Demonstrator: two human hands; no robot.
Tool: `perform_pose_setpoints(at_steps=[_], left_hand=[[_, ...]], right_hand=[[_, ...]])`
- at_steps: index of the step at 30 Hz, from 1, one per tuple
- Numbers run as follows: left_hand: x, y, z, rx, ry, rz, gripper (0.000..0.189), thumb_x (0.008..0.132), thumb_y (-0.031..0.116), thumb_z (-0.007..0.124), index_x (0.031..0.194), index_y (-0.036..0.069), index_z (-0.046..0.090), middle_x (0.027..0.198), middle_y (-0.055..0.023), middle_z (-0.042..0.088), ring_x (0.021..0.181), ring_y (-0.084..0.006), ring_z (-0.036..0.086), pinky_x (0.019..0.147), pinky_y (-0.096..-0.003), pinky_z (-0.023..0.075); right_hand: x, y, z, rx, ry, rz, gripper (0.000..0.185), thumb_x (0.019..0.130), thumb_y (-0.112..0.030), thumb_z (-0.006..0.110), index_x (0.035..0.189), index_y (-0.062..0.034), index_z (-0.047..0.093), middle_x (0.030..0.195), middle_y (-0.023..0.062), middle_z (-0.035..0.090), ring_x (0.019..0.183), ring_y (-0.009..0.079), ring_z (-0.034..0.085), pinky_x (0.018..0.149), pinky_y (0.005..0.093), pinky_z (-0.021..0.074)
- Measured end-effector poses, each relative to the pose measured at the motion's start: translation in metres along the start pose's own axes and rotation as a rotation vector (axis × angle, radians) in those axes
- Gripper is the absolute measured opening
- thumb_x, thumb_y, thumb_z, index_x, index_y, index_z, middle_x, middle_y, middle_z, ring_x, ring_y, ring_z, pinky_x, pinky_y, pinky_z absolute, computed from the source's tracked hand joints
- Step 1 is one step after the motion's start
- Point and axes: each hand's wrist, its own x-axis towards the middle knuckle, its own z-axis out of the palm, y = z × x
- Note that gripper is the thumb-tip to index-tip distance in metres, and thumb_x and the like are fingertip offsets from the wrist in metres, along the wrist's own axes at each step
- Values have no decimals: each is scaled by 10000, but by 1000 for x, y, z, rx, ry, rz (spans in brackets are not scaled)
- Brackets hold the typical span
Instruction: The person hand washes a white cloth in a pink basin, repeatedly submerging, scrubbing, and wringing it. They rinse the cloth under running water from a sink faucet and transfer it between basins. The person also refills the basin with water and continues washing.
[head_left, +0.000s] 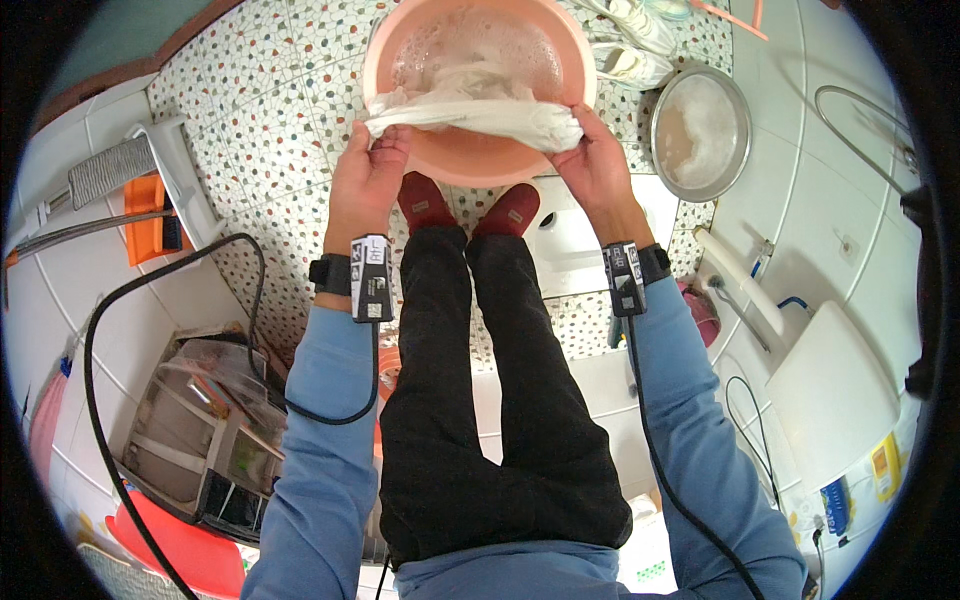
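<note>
A white wet cloth (480, 116) is stretched between my two hands over the near side of a pink plastic basin (487, 161). My left hand (371, 169) grips its narrow left end, and my right hand (596, 161) grips the bunched right end. Behind the stretched part, more white fabric (480, 79) lies in the basin's sudsy water (510, 37). The basin stands on the speckled tile floor, just beyond my red slippers (510, 210). I cannot tell what kind of garment the cloth is.
Right of the basin stand a metal bowl (701, 135) of foamy water and white shoes (634, 64). A squat toilet (577, 240) is set in the floor. Leftward are a dustpan (146, 217) and a plastic crate (180, 450). Black cables (94, 360) run from my wrists.
</note>
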Motion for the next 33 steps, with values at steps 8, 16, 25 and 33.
perform_pose_setpoints(at_steps=[8,16,25,33], left_hand=[[-6,11,-18,445,-77,184,267,1057,177,494,1219,-34,516,1261,-193,580,1167,-310,586,1064,-477,501],[-13,0,-13,358,7,3,272,1056,206,504,1226,-4,537,1282,-159,592,1166,-275,596,1054,-442,504],[-9,2,-22,170,115,-25,266,1077,185,436,1282,26,493,1288,-150,573,1165,-275,597,1012,-450,527],[-19,-3,-7,536,-92,-119,349,1069,241,481,1307,-9,529,1325,-143,580,1141,-250,613,1007,-379,514]], right_hand=[[-25,-16,0,-225,-131,27,282,1038,-157,480,1261,-3,558,1234,125,629,1137,229,615,1023,404,480],[-41,-13,6,-141,-36,114,231,988,-112,567,1201,-23,585,1149,102,650,1061,210,636,940,377,525],[-37,-12,8,-294,-195,-5,261,1005,-104,547,1259,-48,568,1172,100,654,1064,189,638,946,362,527],[-17,-13,-5,-402,-24,-7,219,1002,-115,570,1208,-48,602,1114,76,675,1012,174,653,913,330,537]])
